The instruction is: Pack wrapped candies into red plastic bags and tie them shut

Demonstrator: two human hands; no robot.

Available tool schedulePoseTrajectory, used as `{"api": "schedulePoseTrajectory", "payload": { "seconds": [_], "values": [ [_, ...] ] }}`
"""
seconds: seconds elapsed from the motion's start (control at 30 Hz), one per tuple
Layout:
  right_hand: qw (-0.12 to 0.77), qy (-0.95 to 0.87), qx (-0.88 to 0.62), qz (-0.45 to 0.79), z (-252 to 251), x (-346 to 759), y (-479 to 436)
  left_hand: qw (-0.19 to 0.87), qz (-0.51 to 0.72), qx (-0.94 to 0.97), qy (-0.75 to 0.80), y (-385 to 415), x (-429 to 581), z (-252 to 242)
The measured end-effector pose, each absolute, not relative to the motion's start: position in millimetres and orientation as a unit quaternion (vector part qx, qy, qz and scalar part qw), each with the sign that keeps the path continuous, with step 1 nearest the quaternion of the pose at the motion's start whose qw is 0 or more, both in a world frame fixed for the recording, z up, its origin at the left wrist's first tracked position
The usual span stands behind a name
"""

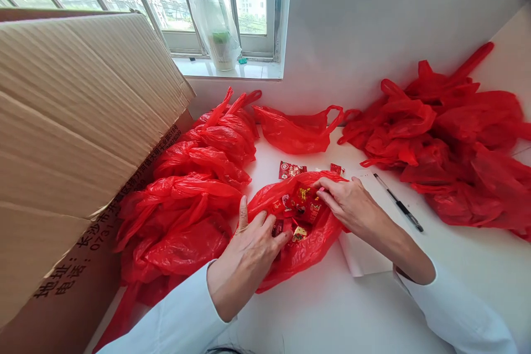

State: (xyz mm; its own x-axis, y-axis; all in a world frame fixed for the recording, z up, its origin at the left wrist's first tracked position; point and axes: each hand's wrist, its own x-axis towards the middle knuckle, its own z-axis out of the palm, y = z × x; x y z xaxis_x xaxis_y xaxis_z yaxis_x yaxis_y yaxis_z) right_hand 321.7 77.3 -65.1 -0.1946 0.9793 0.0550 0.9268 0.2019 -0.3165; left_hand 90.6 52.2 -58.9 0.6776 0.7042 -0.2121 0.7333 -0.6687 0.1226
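A red plastic bag [309, 257] lies on the white table with its mouth spread wide. Inside are several red and gold wrapped sweets [299, 232]. My left hand [251, 246] rests over the bag's left rim, fingers apart, the thumb and fingertips reaching in among the sweets. At the right rim my right hand [346, 202] is closed in a pinch; a small pink item [321, 191] shows at its fingertips, its kind unclear. Just behind the bag lie a red sweet packet [291, 170] and another small red packet [337, 168], partly hidden.
Filled, knotted red bags [199, 193] are heaped on the left beside a large cardboard box [83, 116]. A flat red bag [296, 130] lies at the back. On the right are a pile of loose red bags [460, 144] and a pen [399, 203]. A bagged jar [224, 47] stands on the windowsill.
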Motion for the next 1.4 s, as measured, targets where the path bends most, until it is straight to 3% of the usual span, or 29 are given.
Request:
{"api": "schedulePoseTrajectory", "payload": {
  "seconds": [0.33, 0.5, 0.83, 1.4],
  "values": [
    [0.131, -0.794, -0.571, 0.162, -60.2, 330.3, 72.8, 0.08, -0.111, 0.91, 0.392, 54.1, 97.6, -47.8],
    [0.092, -0.803, -0.568, 0.153, -57.5, 325.3, 70.7, 0.063, -0.091, 0.931, 0.349, 50.5, 103.7, -48.0],
    [0.141, -0.8, -0.57, 0.128, -43.1, 324.7, 61.5, 0.132, -0.036, 0.938, 0.318, 46.9, 102.1, -51.0],
    [0.085, -0.798, -0.582, 0.128, -60.1, 323.3, 69.8, 0.144, 0.013, 0.911, 0.387, 51.2, 117.8, -77.4]
  ]
}}
